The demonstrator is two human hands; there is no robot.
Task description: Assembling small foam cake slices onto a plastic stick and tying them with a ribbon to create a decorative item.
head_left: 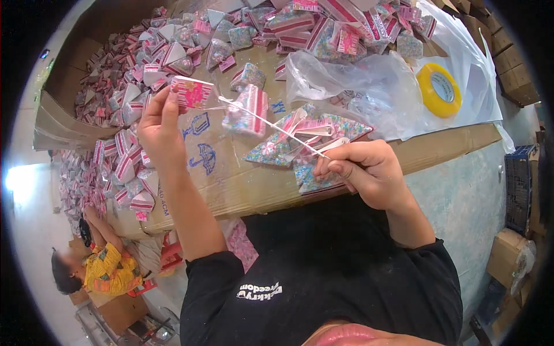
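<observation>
Clock directions from the middle of the view.

Left hand [161, 121], ten o'clock: thumb and fingers pinched on a pink card [195, 93], held up between ten and eleven.

Right hand [369, 173], three o'clock: thumb and fingertips closed on one end of a white string [270, 123], drawn taut on a slant toward the card.

Striped packet [248, 115], eleven o'clock: speckled, slightly blurred, just below the string; whether joined to it, cannot tell.

Triangular packets [268, 151], one to two o'clock: speckled, grouped beside the right hand, partly under the string.

Clear plastic bag [375, 81], between one and two: crumpled.

Tape roll [427, 92], two o'clock: yellow, lying flat.

Packet heap [144, 69], nine to twelve o'clock: pink, white and speckled.

Cardboard [231, 193]: brown, beneath the packets.

Co-worker [112, 268], eight o'clock: patterned yellow shirt.
</observation>
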